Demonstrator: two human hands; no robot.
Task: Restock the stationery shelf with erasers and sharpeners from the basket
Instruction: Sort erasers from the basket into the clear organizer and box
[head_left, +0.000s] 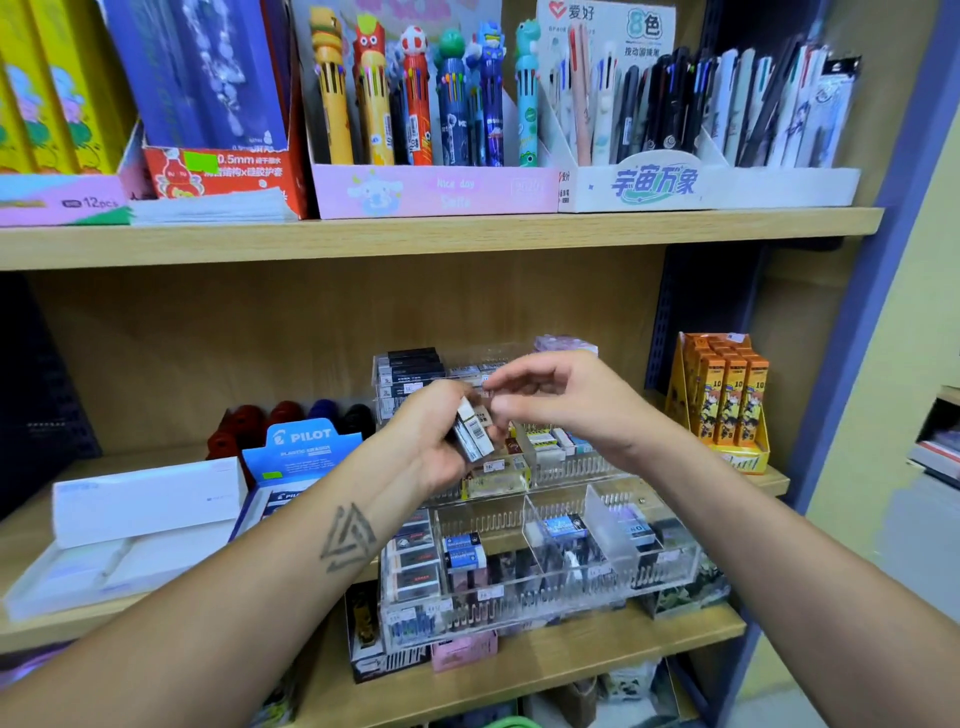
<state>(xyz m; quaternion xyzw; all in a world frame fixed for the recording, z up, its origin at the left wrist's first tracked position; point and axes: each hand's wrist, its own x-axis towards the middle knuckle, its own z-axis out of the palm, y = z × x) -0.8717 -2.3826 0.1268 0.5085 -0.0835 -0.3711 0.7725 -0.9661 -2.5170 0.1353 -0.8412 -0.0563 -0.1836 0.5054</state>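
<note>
Broadly, a wooden shelf (441, 236) unit fills the view, its upper board carrying boxes of novelty pens (415, 98) and a white pen display (675, 156). On the middle board sit a white box (145, 499) at the left, a blue Pilot box (301, 452) beside it, an orange lead display (727, 400) at the right and — in the centre — a tiered clear organiser (545, 587) with divided compartments holding erasers (462, 553) in blue, white and dark sleeves.

In front of the organiser's upper tiers, the left hand (441, 441) is turned palm up, its fingers curled round a small stack of erasers in hand (472, 431), white blocks with barcoded sleeves. The right hand (561, 400) hovers just beside it, thumb and fingers bent toward one another near the top of the stack; whether they pinch anything is too blurred to tell. A triangle tattoo (348, 538) marks the left forearm.
</note>
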